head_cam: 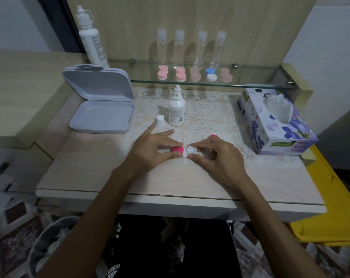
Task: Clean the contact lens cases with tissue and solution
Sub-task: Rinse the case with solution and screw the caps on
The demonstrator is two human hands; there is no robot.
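**One case in hand, five on the shelf**

At the centre of the frame a single contact lens case lies on the counter, its long axis running left to right across the picture. The left hand pinches the pink cap on the case's left well between thumb and fingers; the other fingers of that hand spread loosely. The right hand pinches the open white well on the case's right end, its fingers narrow around it. A second pink cap shows just above the right hand.

Two white solution bottles are in view: a small one standing upright above the hands, its loose white cap beside it to the left, and a tall one at the upper left. Along the glass shelf at the top stand four clear bottles and, in front of them, five lens cases, four pinkish and one blue and white. One tissue box sits at the right, one open grey case at the left, and one bin at the lower left.
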